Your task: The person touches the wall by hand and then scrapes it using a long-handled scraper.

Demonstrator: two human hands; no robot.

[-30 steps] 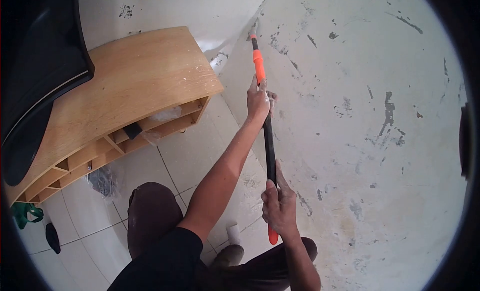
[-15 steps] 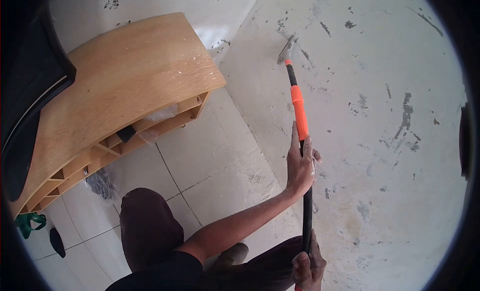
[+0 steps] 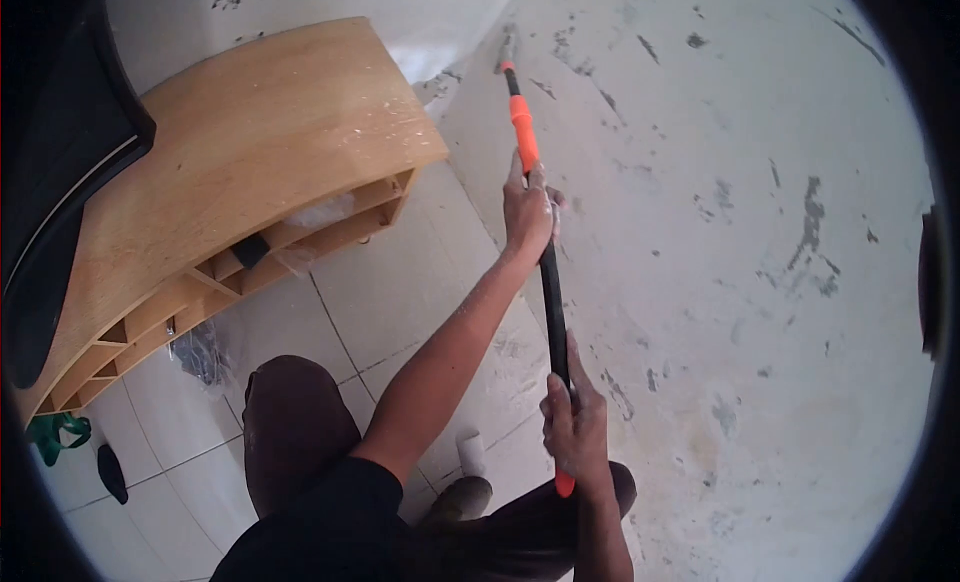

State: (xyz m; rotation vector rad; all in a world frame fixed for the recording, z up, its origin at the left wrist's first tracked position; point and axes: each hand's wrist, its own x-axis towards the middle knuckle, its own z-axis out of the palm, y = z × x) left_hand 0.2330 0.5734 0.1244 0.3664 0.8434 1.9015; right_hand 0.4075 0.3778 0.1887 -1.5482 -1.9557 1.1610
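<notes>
A long-handled scraper [image 3: 554, 304], black with orange sections, stretches up along the patchy pale wall [image 3: 720, 312]. Around its shaft, just below the upper orange sleeve, my left hand [image 3: 531, 214] is closed. My right hand [image 3: 577, 422] grips the lower shaft, a little above the orange end. The scraper's grey head [image 3: 508, 44] is at the wall near the corner and looks blurred. White dust coats the fingers of both hands.
A curved wooden shelf unit [image 3: 270, 112] stands at the left, with plastic bags in its compartments. A black object [image 3: 70, 182] fills the far left. A white cylinder [image 3: 469, 450] is on the tiled floor [image 3: 390, 272] by my foot. Green straps [image 3: 58, 434] lie at the lower left.
Over the last half second, both hands and the scraper have moved up and to the left, bringing its head from the open wall to near the corner.
</notes>
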